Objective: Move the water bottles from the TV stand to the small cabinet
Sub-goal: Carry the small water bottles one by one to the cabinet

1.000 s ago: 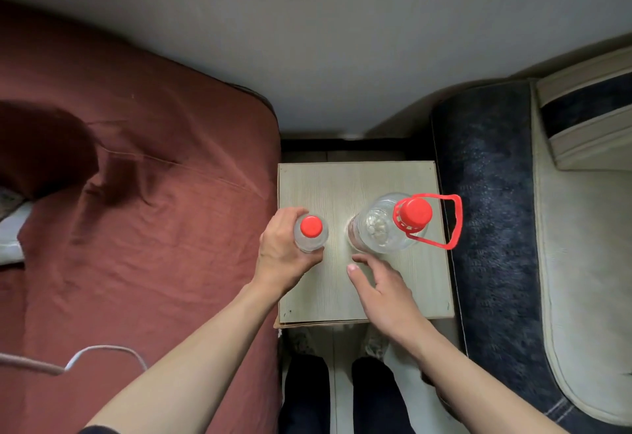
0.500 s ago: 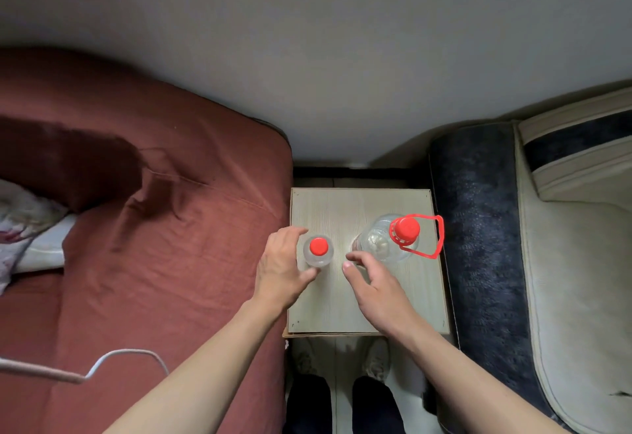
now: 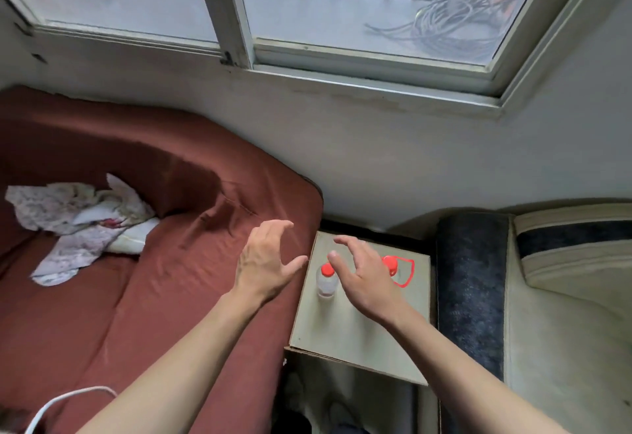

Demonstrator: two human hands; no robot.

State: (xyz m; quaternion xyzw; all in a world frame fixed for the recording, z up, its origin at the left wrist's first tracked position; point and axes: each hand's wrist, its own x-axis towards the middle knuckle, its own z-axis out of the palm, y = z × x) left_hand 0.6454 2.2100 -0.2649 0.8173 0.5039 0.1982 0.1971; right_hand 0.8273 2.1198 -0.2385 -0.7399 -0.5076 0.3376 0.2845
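Two clear bottles with red caps stand upright on the small pale wooden cabinet (image 3: 349, 341). The small bottle (image 3: 326, 284) is at the left of the top. The large bottle (image 3: 396, 271), with a red carry loop, stands to the right, mostly hidden behind my right hand. My left hand (image 3: 265, 261) hovers over the bed's edge, left of the small bottle, fingers spread and empty. My right hand (image 3: 362, 278) floats above the cabinet between the two bottles, fingers apart, touching neither.
A bed with a dark red sheet (image 3: 119, 262) lies to the left, with a crumpled floral cloth (image 3: 75, 218) on it and a white cable (image 3: 65, 403) at the near edge. A sofa with a dark armrest (image 3: 472, 283) borders the right. A window (image 3: 307, 6) spans the wall above.
My left hand let go of the small bottle and drew away to the left. My right hand lifted off the large bottle. My view tilted up, bringing the window into sight.
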